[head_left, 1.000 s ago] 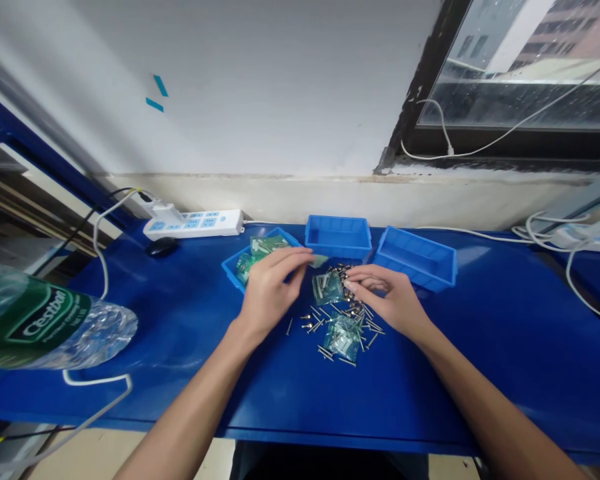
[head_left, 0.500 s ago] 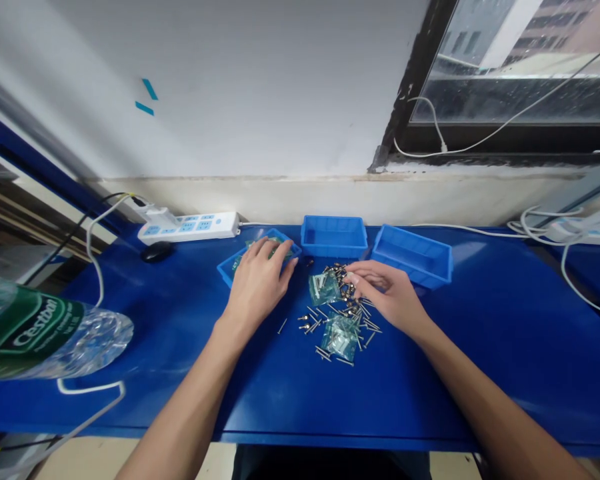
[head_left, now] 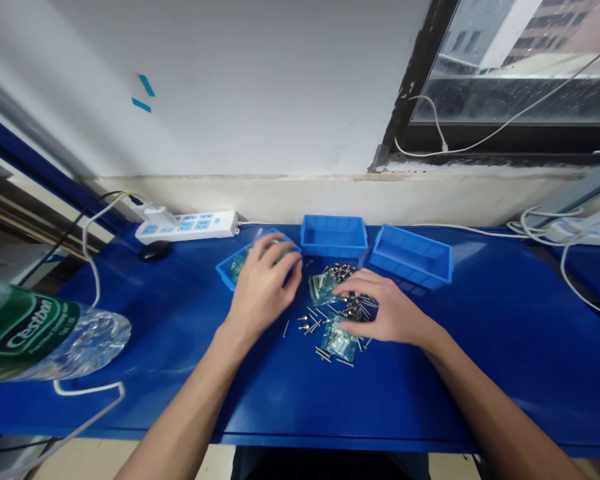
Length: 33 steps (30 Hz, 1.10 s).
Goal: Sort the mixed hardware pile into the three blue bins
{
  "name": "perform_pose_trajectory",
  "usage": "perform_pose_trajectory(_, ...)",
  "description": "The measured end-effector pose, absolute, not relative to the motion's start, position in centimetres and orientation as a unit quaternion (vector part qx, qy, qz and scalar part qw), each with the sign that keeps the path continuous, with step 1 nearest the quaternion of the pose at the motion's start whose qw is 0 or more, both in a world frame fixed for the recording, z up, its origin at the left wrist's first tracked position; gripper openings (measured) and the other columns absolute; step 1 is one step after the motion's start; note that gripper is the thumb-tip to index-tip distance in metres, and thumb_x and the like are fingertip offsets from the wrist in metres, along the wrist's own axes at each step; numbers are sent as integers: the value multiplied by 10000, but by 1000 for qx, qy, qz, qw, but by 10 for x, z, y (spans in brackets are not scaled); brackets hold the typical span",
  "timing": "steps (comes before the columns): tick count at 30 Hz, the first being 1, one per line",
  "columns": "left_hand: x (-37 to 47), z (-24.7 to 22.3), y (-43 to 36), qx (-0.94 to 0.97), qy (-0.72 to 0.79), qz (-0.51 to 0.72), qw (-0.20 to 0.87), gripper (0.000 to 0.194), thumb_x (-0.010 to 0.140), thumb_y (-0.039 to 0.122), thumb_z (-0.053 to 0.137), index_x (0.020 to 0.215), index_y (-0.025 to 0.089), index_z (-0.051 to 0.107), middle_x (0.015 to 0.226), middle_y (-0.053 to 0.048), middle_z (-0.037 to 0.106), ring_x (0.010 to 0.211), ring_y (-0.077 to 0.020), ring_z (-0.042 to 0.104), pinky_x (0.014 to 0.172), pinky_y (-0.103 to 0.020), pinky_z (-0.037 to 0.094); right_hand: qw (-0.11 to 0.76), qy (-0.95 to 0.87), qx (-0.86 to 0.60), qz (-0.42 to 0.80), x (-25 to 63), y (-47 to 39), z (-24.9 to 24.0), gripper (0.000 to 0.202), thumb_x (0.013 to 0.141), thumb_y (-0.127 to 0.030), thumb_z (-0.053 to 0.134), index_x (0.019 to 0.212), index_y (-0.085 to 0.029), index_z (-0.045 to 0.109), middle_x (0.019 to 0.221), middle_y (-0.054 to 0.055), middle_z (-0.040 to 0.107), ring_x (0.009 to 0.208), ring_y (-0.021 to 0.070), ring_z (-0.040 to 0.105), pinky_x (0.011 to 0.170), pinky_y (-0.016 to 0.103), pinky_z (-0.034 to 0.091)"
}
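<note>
My left hand [head_left: 266, 280] is over the near edge of the left blue bin [head_left: 225, 272], its fingers bent and apart with nothing visible in them. Small clear green-tinted bags [head_left: 237, 265] lie inside that bin, partly hidden by the hand. My right hand [head_left: 393, 312] hovers over the right side of a loose pile, thumb and fingers spread. Under its fingers are an upper small bag with white pieces [head_left: 322, 288] and a lower small bag [head_left: 339, 341]. Brassy fittings [head_left: 344, 271] and long thin screws [head_left: 323, 355] are scattered around the bags.
Two more blue bins stand at the back, one in the middle [head_left: 334, 250] and one at the right [head_left: 413, 263]. At the left are a power strip [head_left: 195, 227], a black mouse [head_left: 155, 251] and a large water bottle [head_left: 55, 333]. White cables [head_left: 545, 233] lie at the right.
My right hand has moved toward me from the fittings to above the lower bag, and its pinched fingers have spread. My left hand has shifted slightly right, fingers more bent.
</note>
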<state>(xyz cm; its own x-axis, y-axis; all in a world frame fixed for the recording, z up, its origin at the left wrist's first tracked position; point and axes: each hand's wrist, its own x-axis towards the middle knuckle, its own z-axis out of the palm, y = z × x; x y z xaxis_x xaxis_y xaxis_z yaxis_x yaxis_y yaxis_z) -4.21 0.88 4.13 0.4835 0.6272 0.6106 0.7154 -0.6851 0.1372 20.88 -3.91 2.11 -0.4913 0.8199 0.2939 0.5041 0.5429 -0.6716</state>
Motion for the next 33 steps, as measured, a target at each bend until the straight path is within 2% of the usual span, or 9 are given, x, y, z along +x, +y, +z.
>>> perform_pose_trajectory(2, -37, 40, 5, -902, -323, -285, 10, 175, 978, 195, 558, 1085, 172, 695, 1121, -98, 695, 1190, -262, 571, 1013, -462, 526, 261, -852, -373, 258, 211, -40, 23, 537, 710, -483, 853, 1162, -245, 687, 1096, 68, 691, 1043, 265, 605, 981, 435, 459)
perform_pose_trajectory(4, -33, 37, 2, -928, -289, -234, -29, 198, 997, 204, 526, 1090, 159, 695, 1124, -101, 685, 1158, -250, 589, 986, -437, 539, 230, -863, -369, 255, 212, -39, 23, 592, 679, -529, 869, 1165, -242, 690, 1092, 72, 689, 1064, 279, 581, 1017, 459, 425)
perform_pose_trajectory(11, -28, 29, -3, -932, -307, -175, -81, 262, 1020, 228, 491, 1188, 142, 673, 1123, -118, 678, 1068, -246, 625, 906, -421, 558, 221, -841, -397, 295, 215, -34, 16, 461, 794, -429, 818, 1197, -248, 687, 957, 57, 717, 992, 265, 574, 906, 420, 470)
perform_pose_trajectory(15, -26, 32, -5, -913, -333, -206, -118, 277, 1032, 252, 480, 1212, 159, 669, 1131, -106, 694, 1056, -244, 632, 924, -433, 544, 278, -804, -425, 308, 215, -32, 10, 448, 812, -299, 803, 1236, -262, 662, 931, 44, 715, 936, 234, 611, 838, 374, 499)
perform_pose_trajectory(20, -20, 38, -11, -851, -350, -281, -273, 299, 1008, 305, 565, 1289, 219, 619, 1104, -44, 730, 980, -188, 684, 894, -357, 552, 398, -706, -464, 358, 213, -31, 9, 417, 780, -315, 823, 1154, -254, 650, 816, -2, 735, 632, 153, 607, 589, 304, 481)
perform_pose_trajectory(22, -17, 36, -13, -824, -341, -311, -328, 317, 969, 287, 631, 1278, 216, 618, 1021, -23, 741, 891, -161, 697, 839, -314, 564, 443, -664, -462, 387, 212, -32, 10, 401, 768, -305, 827, 1122, -249, 649, 841, 9, 754, 664, 162, 660, 605, 306, 521)
perform_pose_trajectory(25, -12, 33, -15, -791, -339, -359, -362, 219, 936, 248, 672, 1149, 197, 671, 974, -19, 743, 844, -145, 695, 800, -288, 573, 479, -629, -449, 417, 209, -33, 10, 272, 770, -294, 819, 977, -232, 654, 834, 19, 756, 725, 184, 718, 667, 320, 577)
perform_pose_trajectory(28, -14, 38, -14, -775, -360, -425, -298, 138, 914, 231, 693, 1045, 192, 707, 962, -29, 743, 819, -145, 683, 775, -295, 578, 489, -615, -448, 426, 205, -33, 9, 282, 774, -295, 813, 982, -222, 638, 866, 38, 760, 771, 205, 741, 705, 341, 604)
perform_pose_trajectory(33, -38, 57, -8, -781, -404, -477, -4, 143, 910, 171, 655, 1016, 222, 737, 964, -38, 709, 766, -141, 655, 756, -307, 570, 496, -621, -477, 375, 204, -32, 10, 279, 821, -303, 765, 1061, -210, 656, 942, 69, 769, 836, 211, 741, 732, 348, 600)
